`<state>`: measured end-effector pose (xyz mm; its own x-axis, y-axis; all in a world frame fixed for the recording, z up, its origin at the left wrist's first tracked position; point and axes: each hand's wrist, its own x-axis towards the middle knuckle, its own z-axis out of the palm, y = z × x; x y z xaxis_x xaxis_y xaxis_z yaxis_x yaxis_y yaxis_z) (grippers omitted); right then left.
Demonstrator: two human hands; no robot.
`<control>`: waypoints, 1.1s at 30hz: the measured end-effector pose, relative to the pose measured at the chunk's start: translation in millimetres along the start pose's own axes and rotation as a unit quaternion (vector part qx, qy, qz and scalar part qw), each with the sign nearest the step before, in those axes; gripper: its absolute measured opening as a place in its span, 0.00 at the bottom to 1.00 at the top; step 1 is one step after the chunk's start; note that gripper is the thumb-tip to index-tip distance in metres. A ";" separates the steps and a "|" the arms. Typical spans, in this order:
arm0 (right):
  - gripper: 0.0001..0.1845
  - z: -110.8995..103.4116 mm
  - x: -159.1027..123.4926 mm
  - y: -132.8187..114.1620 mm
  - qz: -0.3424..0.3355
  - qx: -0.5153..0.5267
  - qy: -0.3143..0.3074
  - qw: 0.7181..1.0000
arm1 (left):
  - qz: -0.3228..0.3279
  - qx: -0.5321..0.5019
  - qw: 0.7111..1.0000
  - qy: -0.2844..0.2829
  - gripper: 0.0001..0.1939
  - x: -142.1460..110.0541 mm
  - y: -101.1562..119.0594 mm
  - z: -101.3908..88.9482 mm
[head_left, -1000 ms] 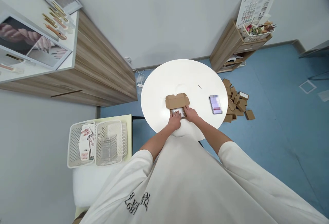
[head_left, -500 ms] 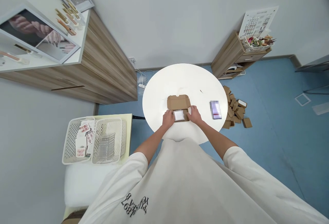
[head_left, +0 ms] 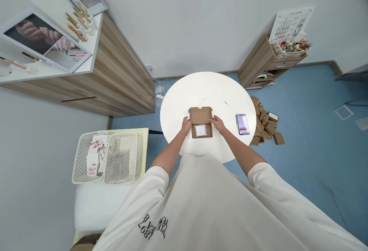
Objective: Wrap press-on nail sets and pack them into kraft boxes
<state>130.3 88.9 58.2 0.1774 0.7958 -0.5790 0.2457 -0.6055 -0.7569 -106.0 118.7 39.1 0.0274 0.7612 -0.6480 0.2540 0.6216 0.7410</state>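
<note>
A small brown cardboard box (head_left: 197,136) lies open on the round white table (head_left: 207,86), its lid (head_left: 201,116) raised on the far side. Inside the box rests a white packet (head_left: 200,130), shiny as if in clear wrap. My left hand (head_left: 186,124) grips the box at its left side, near the fold of the lid. On the opposite side, my right hand (head_left: 218,123) has its fingers closed at the lid's right edge. Neither hand touches the packet.
A phone-like purple item (head_left: 243,124) lies at the table's right. Several cardboard boxes (head_left: 266,122) are piled on the floor beyond. To the left, one white basket (head_left: 81,159) holds printed cards and another (head_left: 132,147) holds clear plastic cases. Cabinets stand at both sides.
Both hands have moved from inside the box, by the packet, up and outward to the sides of the lid. The packet stays in the box.
</note>
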 end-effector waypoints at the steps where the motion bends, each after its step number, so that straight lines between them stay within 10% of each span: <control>1: 0.40 -0.4 -1.8 -0.5 0.002 0.010 -0.005 1.000 | 0.005 0.002 1.000 -0.006 0.39 -0.5 -0.2 0.7; 7: 0.28 -2.0 -7.1 -1.4 0.005 0.053 -0.036 0.998 | 0.008 -0.007 1.000 -0.005 0.29 -2.9 2.3 0.6; 19: 0.43 -8.6 -12.8 -7.1 0.060 0.157 -0.061 0.984 | -0.020 -0.045 0.996 -0.078 0.47 -3.8 0.8 -17.9; 33: 0.37 -9.6 -21.7 -12.8 0.025 0.173 -0.085 0.981 | 0.044 -0.017 0.997 -0.063 0.36 -6.4 7.8 -37.9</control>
<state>132.5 79.4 83.4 0.0127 0.7699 -0.6381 -0.1028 -0.6337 -0.7667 -140.8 125.7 55.7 0.1708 0.7847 -0.5959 0.2121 0.5613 0.8000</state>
